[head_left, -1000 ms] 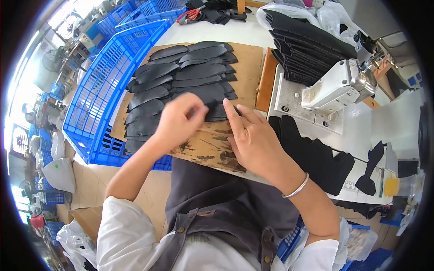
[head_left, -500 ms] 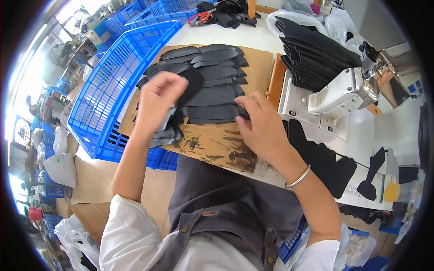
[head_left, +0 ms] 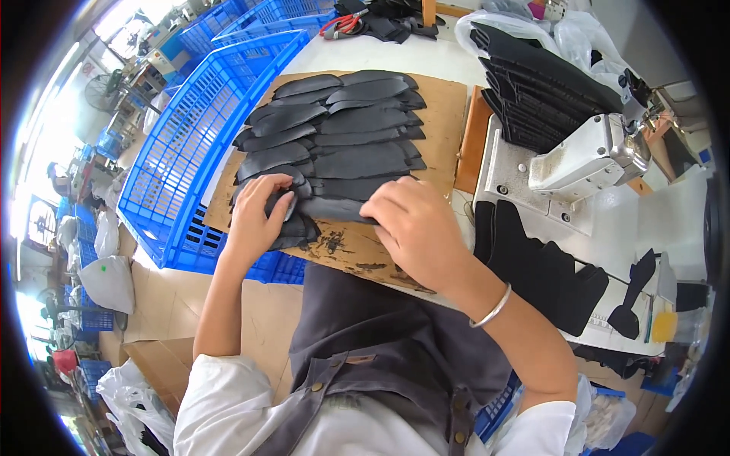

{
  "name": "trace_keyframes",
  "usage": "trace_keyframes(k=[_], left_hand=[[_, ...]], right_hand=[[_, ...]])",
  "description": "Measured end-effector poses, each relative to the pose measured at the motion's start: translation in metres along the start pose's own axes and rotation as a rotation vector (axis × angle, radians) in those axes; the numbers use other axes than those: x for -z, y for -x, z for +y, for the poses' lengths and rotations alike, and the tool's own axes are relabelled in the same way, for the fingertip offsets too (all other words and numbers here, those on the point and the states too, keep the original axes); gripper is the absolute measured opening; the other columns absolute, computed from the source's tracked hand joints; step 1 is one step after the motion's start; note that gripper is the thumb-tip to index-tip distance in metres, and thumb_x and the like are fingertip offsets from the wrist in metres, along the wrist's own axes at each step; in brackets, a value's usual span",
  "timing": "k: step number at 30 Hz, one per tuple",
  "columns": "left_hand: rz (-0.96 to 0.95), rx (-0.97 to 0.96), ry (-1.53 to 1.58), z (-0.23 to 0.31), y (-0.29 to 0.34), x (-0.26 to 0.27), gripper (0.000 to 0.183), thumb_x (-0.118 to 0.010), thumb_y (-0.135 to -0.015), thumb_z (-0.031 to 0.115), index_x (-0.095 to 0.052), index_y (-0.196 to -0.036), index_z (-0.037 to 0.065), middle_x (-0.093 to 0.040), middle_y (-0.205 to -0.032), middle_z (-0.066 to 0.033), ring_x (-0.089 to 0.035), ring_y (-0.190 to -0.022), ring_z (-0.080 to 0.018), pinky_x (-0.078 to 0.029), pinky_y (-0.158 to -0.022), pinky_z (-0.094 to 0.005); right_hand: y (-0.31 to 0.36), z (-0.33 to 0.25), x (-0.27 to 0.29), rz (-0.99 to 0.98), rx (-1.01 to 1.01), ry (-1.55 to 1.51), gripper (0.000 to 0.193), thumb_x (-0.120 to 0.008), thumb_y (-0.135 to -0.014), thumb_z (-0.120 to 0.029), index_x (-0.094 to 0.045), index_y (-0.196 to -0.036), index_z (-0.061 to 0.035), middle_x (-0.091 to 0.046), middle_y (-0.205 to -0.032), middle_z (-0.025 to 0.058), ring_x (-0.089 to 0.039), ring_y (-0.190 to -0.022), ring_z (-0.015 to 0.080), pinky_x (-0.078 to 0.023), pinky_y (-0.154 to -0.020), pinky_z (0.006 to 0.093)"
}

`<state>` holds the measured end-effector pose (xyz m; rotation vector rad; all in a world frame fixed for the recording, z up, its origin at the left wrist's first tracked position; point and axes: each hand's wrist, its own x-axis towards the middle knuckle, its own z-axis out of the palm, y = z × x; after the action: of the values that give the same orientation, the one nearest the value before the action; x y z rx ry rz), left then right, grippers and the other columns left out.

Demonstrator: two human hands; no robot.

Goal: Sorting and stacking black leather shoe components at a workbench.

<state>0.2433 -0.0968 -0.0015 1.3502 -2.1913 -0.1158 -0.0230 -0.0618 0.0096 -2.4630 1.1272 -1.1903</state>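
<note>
Rows of black curved fabric pieces (head_left: 361, 159) lie overlapping on a brown cardboard sheet (head_left: 445, 114). At the near end of the rows, my right hand (head_left: 414, 228) has its fingertips closed on the right end of one black piece (head_left: 331, 208). To its left, my left hand (head_left: 257, 216) curls thumb and fingers round a small bunch of black pieces (head_left: 283, 199), partly hidden by the hand. More black pieces (head_left: 298, 234) lie just below that hand, on the cardboard's near left part. Dark smears mark the cardboard's near edge.
A blue plastic crate (head_left: 171, 152) stands left of the cardboard. On the right is a white sewing machine (head_left: 574, 163), with stacked black panels (head_left: 532, 83) behind it and flat black cut pieces (head_left: 536, 273) in front. Red-handled scissors (head_left: 342, 24) lie at the back.
My left hand has come down from above the rows to their near left end. My right hand has moved left and nearer. A black piece now lies across the near end of the right row.
</note>
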Motion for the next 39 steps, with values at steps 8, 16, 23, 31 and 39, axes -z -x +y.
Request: trace_keyframes(k=[8, 16, 23, 31, 39], left_hand=[[0.521, -0.135, -0.360, 0.020, -0.002, -0.011, 0.024, -0.070, -0.078, 0.004, -0.061, -0.100, 0.005, -0.060, -0.099, -0.0120, -0.057, -0.090, -0.0322, -0.044, -0.080, -0.0389], [0.355, -0.637, 0.338, 0.156, 0.024, -0.053, 0.035, -0.080, -0.067, 0.023, -0.068, -0.098, 0.011, -0.066, -0.100, -0.0046, -0.062, -0.083, -0.0219, -0.046, -0.074, -0.0327], [0.389, -0.861, 0.166, 0.166, 0.021, -0.068, 0.018, -0.065, -0.070, 0.009, -0.070, -0.087, 0.010, -0.066, -0.094, -0.0026, -0.061, -0.081, -0.0177, -0.047, -0.074, -0.0303], [0.310, -0.898, 0.158, 0.166, 0.031, -0.079, 0.018, -0.063, -0.070, 0.008, -0.069, -0.087, 0.010, -0.066, -0.093, -0.0023, -0.061, -0.080, -0.0174, -0.047, -0.073, -0.0305], [0.060, -0.548, 0.613, 0.183, 0.032, -0.084, 0.037, -0.078, -0.059, 0.004, -0.065, -0.094, 0.006, -0.060, -0.081, -0.0044, -0.060, -0.074, -0.0230, -0.047, -0.066, -0.0329]], right_hand=[[0.055, -0.014, 0.064, 0.158, 0.040, 0.198, 0.038, -0.064, -0.064, 0.007, -0.066, -0.099, -0.0061, -0.061, -0.099, 0.0093, -0.060, -0.083, 0.0247, -0.049, -0.068, 0.0341], [0.103, -0.036, 0.059, 0.345, -0.185, -0.070, 0.046, -0.057, -0.068, 0.018, -0.064, -0.110, 0.0016, -0.061, -0.118, 0.0173, -0.065, -0.097, 0.0242, -0.054, -0.082, 0.0303], [0.135, -0.050, 0.066, 0.618, -0.684, -1.137, 0.037, -0.051, -0.097, -0.013, -0.043, -0.128, 0.0049, -0.052, -0.130, 0.0233, -0.062, -0.108, 0.0256, -0.053, -0.090, 0.0363], [0.150, -0.054, 0.076, 0.507, -0.924, -1.162, 0.021, -0.061, -0.094, -0.010, -0.054, -0.110, 0.0027, -0.062, -0.100, 0.0087, -0.061, -0.093, 0.0125, -0.056, -0.077, 0.0270], [0.158, -0.053, 0.057, 0.484, -0.666, -0.918, 0.024, -0.060, -0.089, 0.006, -0.057, -0.113, 0.0037, -0.059, -0.106, 0.0101, -0.062, -0.098, 0.0153, -0.054, -0.082, 0.0273]])
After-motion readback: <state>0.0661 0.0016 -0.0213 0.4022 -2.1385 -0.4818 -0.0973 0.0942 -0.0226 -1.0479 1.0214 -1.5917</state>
